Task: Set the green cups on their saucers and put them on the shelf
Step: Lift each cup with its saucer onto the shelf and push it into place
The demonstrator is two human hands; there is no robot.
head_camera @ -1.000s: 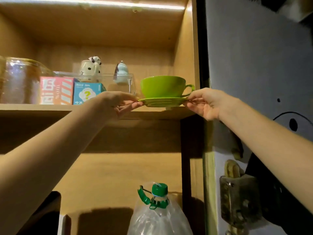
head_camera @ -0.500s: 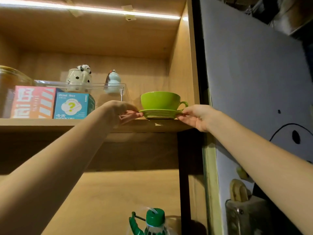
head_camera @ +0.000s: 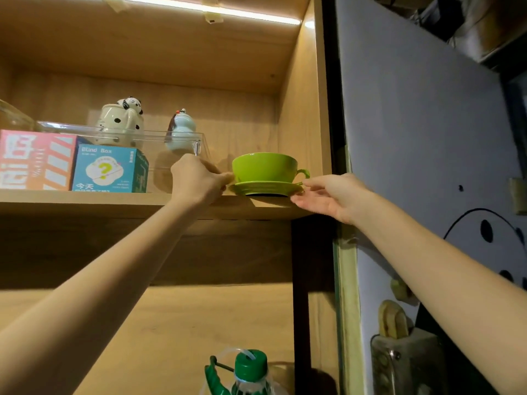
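Note:
A green cup (head_camera: 263, 166) sits upright on its green saucer (head_camera: 265, 188), handle pointing right. The saucer rests on the right end of the wooden shelf (head_camera: 85, 201), close to the front edge and the cabinet's side wall. My left hand (head_camera: 196, 181) is at the saucer's left rim, with the thumb touching the cup's lower wall. My right hand (head_camera: 333, 195) pinches the saucer's right rim just under the cup handle, its fingers hanging in front of the shelf edge. No other cup is in view.
Left of the cup stand a blue "Blind Box" carton (head_camera: 109, 169) and a pink box (head_camera: 34, 161). Behind them a clear riser (head_camera: 142, 132) carries a panda teapot (head_camera: 121, 121) and a pale gourd figurine (head_camera: 181, 131). A green-capped bottle (head_camera: 251, 369) stands below.
The cup and saucer were held in front of the shelf edge; both hands have moved them inward and down, and the saucer now sits on the board. My left thumb now touches the cup.

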